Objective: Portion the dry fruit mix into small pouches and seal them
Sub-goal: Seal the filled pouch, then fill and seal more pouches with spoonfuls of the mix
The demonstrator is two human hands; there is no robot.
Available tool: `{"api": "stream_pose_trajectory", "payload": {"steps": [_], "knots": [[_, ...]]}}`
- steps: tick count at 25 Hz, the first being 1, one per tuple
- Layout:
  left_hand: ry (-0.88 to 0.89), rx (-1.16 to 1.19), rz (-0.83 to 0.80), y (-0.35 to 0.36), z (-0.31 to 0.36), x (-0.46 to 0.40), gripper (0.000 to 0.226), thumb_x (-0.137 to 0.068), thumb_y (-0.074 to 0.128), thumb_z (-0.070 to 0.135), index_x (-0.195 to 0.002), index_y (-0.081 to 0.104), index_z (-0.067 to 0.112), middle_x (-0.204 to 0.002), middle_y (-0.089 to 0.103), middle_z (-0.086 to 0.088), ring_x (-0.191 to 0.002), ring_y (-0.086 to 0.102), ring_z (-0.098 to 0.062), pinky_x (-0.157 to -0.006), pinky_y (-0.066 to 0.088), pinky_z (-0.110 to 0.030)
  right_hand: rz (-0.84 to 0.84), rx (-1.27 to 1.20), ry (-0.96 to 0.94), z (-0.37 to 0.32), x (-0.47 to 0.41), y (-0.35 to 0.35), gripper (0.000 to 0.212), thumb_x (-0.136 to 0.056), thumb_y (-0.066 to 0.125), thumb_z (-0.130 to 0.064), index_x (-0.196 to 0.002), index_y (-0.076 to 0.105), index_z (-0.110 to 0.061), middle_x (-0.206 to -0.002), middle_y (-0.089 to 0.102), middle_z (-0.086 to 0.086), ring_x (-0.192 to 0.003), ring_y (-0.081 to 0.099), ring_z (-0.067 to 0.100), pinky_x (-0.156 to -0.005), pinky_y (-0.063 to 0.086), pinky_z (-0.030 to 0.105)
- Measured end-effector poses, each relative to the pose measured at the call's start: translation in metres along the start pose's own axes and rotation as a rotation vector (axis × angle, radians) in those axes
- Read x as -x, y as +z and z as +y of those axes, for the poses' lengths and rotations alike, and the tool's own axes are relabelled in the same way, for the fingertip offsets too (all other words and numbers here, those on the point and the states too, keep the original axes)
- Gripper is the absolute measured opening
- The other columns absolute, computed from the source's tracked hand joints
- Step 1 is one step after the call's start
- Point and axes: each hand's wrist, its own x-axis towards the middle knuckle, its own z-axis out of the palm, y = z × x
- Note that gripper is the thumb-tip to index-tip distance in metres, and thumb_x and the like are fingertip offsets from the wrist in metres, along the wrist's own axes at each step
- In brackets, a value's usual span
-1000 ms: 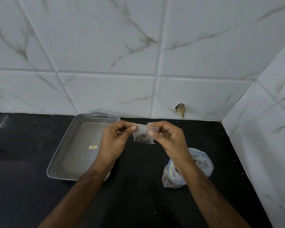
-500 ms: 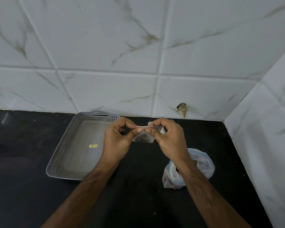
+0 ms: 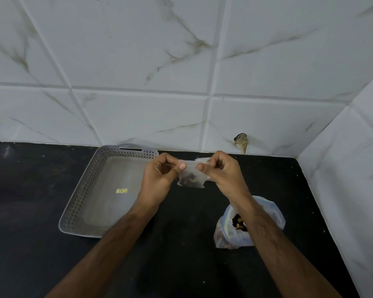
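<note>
Pouch [image 3: 191, 179] hangs in the air between both hands, above the black counter [image 3: 41, 244] and just right of the grey tray [image 3: 82, 190]. It is small and clear, with a few dark pieces of fruit at its bottom. The left hand [image 3: 159, 179] pinches the top strip near its left end, and the right hand [image 3: 221, 175] pinches it near the right end, thumbs in front.

I think the step now is closing the seal. To do it well, the two lips should be kept level and pressed together along the whole strip, with the fruit kept low, away from the strip.

The bag [image 3: 250, 224] with the mix stands open on the counter under the right forearm. A small yellow sticker [image 3: 121, 191] lies in the tray; its writing is too small to read.
</note>
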Motion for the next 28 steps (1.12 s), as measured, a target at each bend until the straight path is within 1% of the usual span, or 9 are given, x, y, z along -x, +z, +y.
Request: {"api": "stream_pose_trajectory", "payload": {"steps": [2,4,7,12,16,20,23,26,28], "knots": [[-0.120,0.075,0.027,-0.002,-0.010,-0.010,0.009,-0.092,0.068,0.008,-0.086,0.062,0.007,-0.081,0.071,-0.004,-0.077,0.070,-0.021,-0.064,0.059,-0.034,-0.118,-0.110,0.137,0.014,-0.010,-0.001,0.052,-0.075,0.078,-0.052,-0.105,0.064,-0.011,-0.103,0.071,0.003,-0.099,0.069,0.014,-0.088,0.058,0.036],[-0.217,0.107,0.034,-0.006,-0.024,-0.020,0.007,-0.095,0.067,0.009,-0.090,0.062,0.005,-0.083,0.070,-0.010,-0.075,0.070,-0.023,-0.057,0.058,-0.034,-0.183,-0.161,0.196,0.029,-0.019,0.002,0.040,-0.088,0.073,-0.039,-0.114,0.067,-0.009,-0.114,0.071,0.011,-0.111,0.069,0.023,-0.098,0.056,0.040],[-0.317,0.084,0.079,-0.009,-0.048,-0.036,0.018,-0.095,0.068,0.014,-0.101,0.061,-0.002,-0.088,0.071,-0.014,-0.078,0.071,-0.026,-0.060,0.060,-0.038,-0.145,-0.156,0.224,0.044,-0.038,0.009,0.022,-0.097,0.067,-0.019,-0.107,0.068,0.001,-0.109,0.073,0.016,-0.103,0.072,0.024,-0.090,0.060,0.036],[-0.421,-0.055,0.151,-0.008,-0.096,-0.062,0.007,-0.098,0.064,0.014,-0.102,0.062,0.008,-0.103,0.072,-0.012,-0.092,0.074,-0.024,-0.069,0.063,-0.040,-0.099,0.031,0.318,0.071,-0.081,0.017,0.014,-0.097,0.067,-0.015,-0.105,0.070,-0.005,-0.100,0.075,0.007,-0.086,0.075,0.018,-0.078,0.063,0.036],[-0.457,-0.283,0.182,-0.004,-0.130,-0.091,0.009,-0.102,0.058,0.015,-0.095,0.062,0.017,-0.094,0.072,-0.006,-0.089,0.074,-0.028,-0.072,0.064,-0.050,-0.057,0.113,0.394,0.097,-0.114,0.025,0.013,-0.099,0.063,-0.013,-0.105,0.067,-0.002,-0.096,0.075,0.013,-0.078,0.076,0.021,-0.070,0.064,0.036],[-0.412,-0.604,0.115,-0.012,-0.156,-0.114,0.015,-0.102,0.053,0.015,-0.090,0.058,0.021,-0.090,0.070,-0.002,-0.082,0.069,-0.019,-0.073,0.061,-0.039,-0.082,0.135,0.475,0.120,-0.139,0.034,0.014,-0.101,0.060,-0.013,-0.104,0.065,0.000,-0.092,0.074,0.022,-0.081,0.076,0.033,-0.069,0.065,0.041],[-0.393,-0.748,0.081,-0.013,-0.162,-0.124,0.009,-0.102,0.053,0.013,-0.104,0.061,0.013,-0.100,0.070,-0.006,-0.086,0.064,-0.018,-0.073,0.050,-0.028,-0.099,0.184,0.501,0.136,-0.152,0.041,0.011,-0.101,0.058,-0.012,-0.104,0.063,-0.003,-0.092,0.073,0.021,-0.078,0.077,0.032,-0.072,0.065,0.044],[-0.471,-0.802,-0.011,-0.007,-0.170,-0.124,0.025,-0.101,0.054,0.014,-0.125,0.054,0.006,-0.114,0.067,-0.010,-0.101,0.065,-0.025,-0.082,0.052,-0.033,-0.135,0.240,0.500,0.142,-0.160,0.041,0.013,-0.097,0.058,-0.008,-0.110,0.062,-0.006,-0.100,0.073,0.022,-0.087,0.076,0.034,-0.079,0.064,0.045],[-0.504,-0.776,-0.054,-0.005,-0.179,-0.119,0.035,-0.097,0.057,0.008,-0.130,0.047,0.004,-0.124,0.065,-0.016,-0.111,0.064,-0.031,-0.089,0.052,-0.035,-0.164,0.260,0.486,0.140,-0.166,0.034,0.028,-0.094,0.064,-0.007,-0.121,0.060,-0.008,-0.108,0.071,0.021,-0.094,0.074,0.033,-0.086,0.062,0.044]]}}
